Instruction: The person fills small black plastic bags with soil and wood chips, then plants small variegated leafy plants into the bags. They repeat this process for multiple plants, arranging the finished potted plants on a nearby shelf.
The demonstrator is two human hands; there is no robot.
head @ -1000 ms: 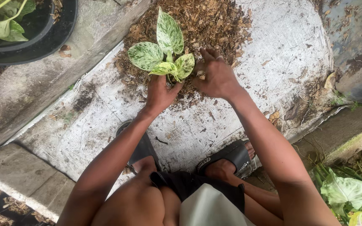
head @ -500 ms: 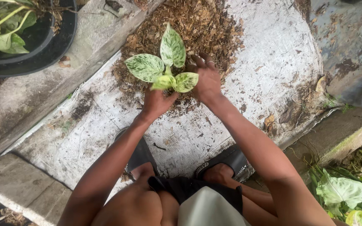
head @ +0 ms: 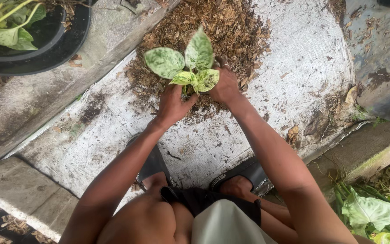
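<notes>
A small plant [head: 187, 64] with several green-and-white mottled leaves stands upright at the near edge of a heap of brown chips and soil [head: 217, 31]. My left hand [head: 173, 105] cups its base from the left, fingers curled against the stem. On the other side my right hand [head: 225, 86] presses around the same base, a ring showing on one finger. The root part is hidden between my hands. The heap lies on a white woven sheet [head: 303, 58].
A black pot [head: 46, 49] with green leaves sits at the top left beyond a concrete ledge [head: 50, 95]. My feet in dark sandals [head: 242, 174] rest on the sheet. A concrete kerb [head: 366, 151] and leafy plants [head: 369, 210] lie at the right.
Both hands have stayed on the plant's base. The view has shifted slightly, so the plant and hands sit a little higher in the picture.
</notes>
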